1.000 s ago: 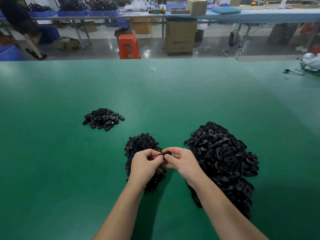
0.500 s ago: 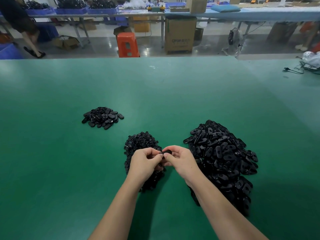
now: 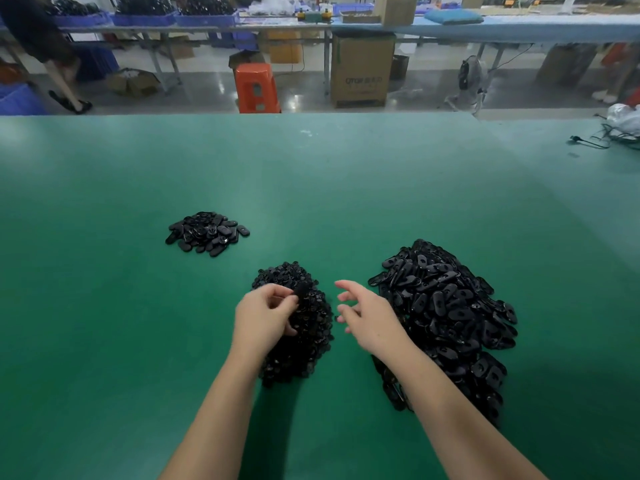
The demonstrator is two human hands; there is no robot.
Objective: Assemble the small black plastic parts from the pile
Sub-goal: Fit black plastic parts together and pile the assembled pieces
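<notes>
My left hand [image 3: 265, 315] fingers curled over the middle pile [image 3: 304, 327], grip on a part unclear | right hand [image 3: 367, 318] fingers spread, empty, between the middle pile and large pile [image 3: 446, 313] | small pile [image 3: 207, 233] far-left of fingers | green table [image 3: 346, 188] open beyond, far edge distant.

Wide green worktable [image 3: 311, 174] fills the foreground, running back to a shiny grey floor [image 3: 207, 84] that catches the overhead light. On that floor, an orange plastic stool [image 3: 257, 87] just beside a tall cardboard box [image 3: 362, 69]. Behind them, a long bench [image 3: 519, 27] carrying blue bins [image 3: 145, 18] and a teal cushion [image 3: 453, 16].
</notes>
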